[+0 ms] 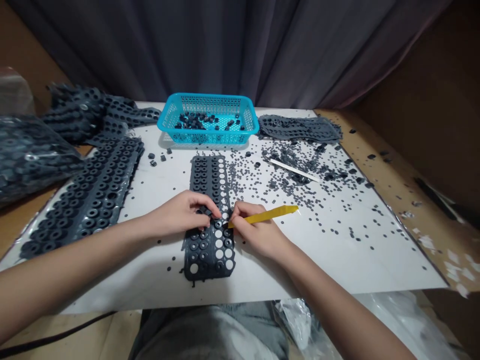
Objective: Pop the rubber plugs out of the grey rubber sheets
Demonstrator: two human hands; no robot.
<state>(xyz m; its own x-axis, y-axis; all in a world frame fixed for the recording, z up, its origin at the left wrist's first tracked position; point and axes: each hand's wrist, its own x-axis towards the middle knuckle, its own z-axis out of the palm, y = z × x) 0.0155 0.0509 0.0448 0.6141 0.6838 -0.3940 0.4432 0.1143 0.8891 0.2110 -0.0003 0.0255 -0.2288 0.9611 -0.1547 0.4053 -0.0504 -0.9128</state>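
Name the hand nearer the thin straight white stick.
Right. The right hand lies in front and left of the stick; the left hand sits farther left, at the black rectangular sheet.

The scene is viewed by a single head-worn camera, faced forward and tilted down, close above the white work surface; the lap is taken in at the near edge, the curtain at the far one.

Yellow tool, black sheet, curtain perhaps purplish.
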